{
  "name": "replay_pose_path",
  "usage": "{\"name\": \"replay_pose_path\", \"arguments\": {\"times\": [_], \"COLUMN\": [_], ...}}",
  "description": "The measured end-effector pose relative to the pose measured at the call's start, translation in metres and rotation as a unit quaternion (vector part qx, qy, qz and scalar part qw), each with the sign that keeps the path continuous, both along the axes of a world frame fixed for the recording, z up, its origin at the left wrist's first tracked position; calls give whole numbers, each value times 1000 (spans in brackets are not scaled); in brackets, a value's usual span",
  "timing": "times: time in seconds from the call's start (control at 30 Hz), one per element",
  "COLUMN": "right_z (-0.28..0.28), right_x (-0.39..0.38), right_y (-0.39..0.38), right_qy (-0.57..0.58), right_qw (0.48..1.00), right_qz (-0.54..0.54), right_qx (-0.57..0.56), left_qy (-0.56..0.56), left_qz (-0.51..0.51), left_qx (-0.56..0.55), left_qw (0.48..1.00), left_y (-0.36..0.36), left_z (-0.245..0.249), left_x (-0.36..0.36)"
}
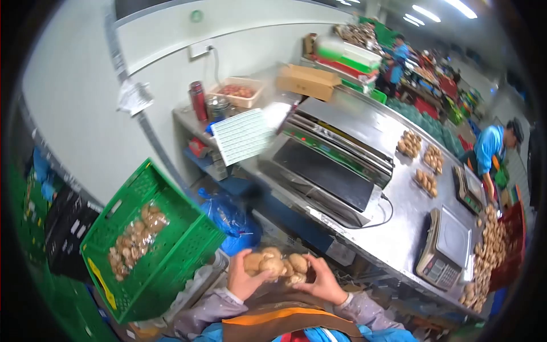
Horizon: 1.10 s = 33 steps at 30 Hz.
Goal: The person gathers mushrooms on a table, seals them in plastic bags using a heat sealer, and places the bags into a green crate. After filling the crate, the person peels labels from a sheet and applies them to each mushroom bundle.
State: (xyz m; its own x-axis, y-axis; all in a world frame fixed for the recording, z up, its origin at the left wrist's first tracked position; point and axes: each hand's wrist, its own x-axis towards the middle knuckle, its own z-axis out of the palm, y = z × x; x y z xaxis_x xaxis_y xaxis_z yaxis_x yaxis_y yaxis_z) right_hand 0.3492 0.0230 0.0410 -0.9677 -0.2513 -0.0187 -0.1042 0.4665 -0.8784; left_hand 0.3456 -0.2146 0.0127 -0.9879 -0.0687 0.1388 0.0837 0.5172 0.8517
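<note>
Close in front of my apron, a pack of brown mushrooms (273,265) is held between both hands. My left hand (242,276) is closed round its left end, thumb along the near side. My right hand (326,279) grips the other end, with fingers on top and the thumb below. To the left stands a green plastic crate (188,251), tilted in this view, with several film-wrapped mushroom packs (137,239) inside. A blue plastic bag (231,219) lies just beyond my left hand.
A film-wrapping machine (325,171) sits on the steel table (364,239). Several mushroom portions (426,182) lie behind it, near two weighing scales (447,245). Loose mushrooms (484,256) line the right edge, where another person (490,148) works. A price-label sheet (242,135) lies farther left.
</note>
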Motion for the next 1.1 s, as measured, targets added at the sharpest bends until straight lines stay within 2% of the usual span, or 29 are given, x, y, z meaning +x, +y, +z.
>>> {"name": "replay_pose_path", "arguments": {"times": [0.07,0.1,0.17,0.23,0.27,0.33,0.4,0.43,0.47,0.57,0.63,0.73,0.77,0.8,0.87,0.93,1.0,1.07,1.1], "right_z": [7,11,1,27,33,59,72,85,83,72,67,60,38,20,2,31,38,33,34], "right_x": [-33,-53,-95,-137,-161,-209,-255,-275,-296,-350,-378,-407,-418,-428,-434,-425,-416,-412,-410], "right_y": [26,41,76,109,127,162,195,211,226,256,265,271,275,281,284,282,279,281,282], "right_qy": [43,28,87,70,113,115,44,-4,19,-14,-41,-91,-41,-29,-22,-72,-67,-47,-60], "right_qw": [998,998,992,990,983,980,978,983,981,978,972,963,967,970,974,975,967,971,972], "right_qz": [-29,-48,-84,-116,-130,-146,-135,-166,-155,-194,-204,-233,-242,-236,-223,-208,-219,-201,-204], "right_qx": [19,14,25,46,66,72,-155,-82,-114,-74,-111,-100,-65,-43,-27,-24,110,123,97], "left_qy": [-25,-10,31,35,43,49,28,17,8,12,3,2,-5,-5,-73,-112,-90,-118,-95], "left_qz": [-34,-53,-99,-133,-144,-169,-187,-198,-210,-220,-227,-259,-258,-265,-287,-308,-323,-347,-365], "left_qx": [26,14,-64,-36,-26,-33,-28,-39,-50,-80,-109,-152,-164,-164,-177,-188,-211,-188,-162], "left_qw": [999,998,993,990,988,984,982,979,976,972,968,954,952,950,939,926,918,911,912], "left_y": [26,42,79,116,135,173,208,224,239,275,292,305,308,310,311,308,299,295,293], "left_z": [8,19,39,51,60,79,103,113,118,106,98,79,71,61,41,56,62,57,53], "left_x": [-53,-84,-141,-203,-233,-293,-344,-368,-393,-460,-493,-537,-546,-554,-571,-568,-563,-567,-569]}}
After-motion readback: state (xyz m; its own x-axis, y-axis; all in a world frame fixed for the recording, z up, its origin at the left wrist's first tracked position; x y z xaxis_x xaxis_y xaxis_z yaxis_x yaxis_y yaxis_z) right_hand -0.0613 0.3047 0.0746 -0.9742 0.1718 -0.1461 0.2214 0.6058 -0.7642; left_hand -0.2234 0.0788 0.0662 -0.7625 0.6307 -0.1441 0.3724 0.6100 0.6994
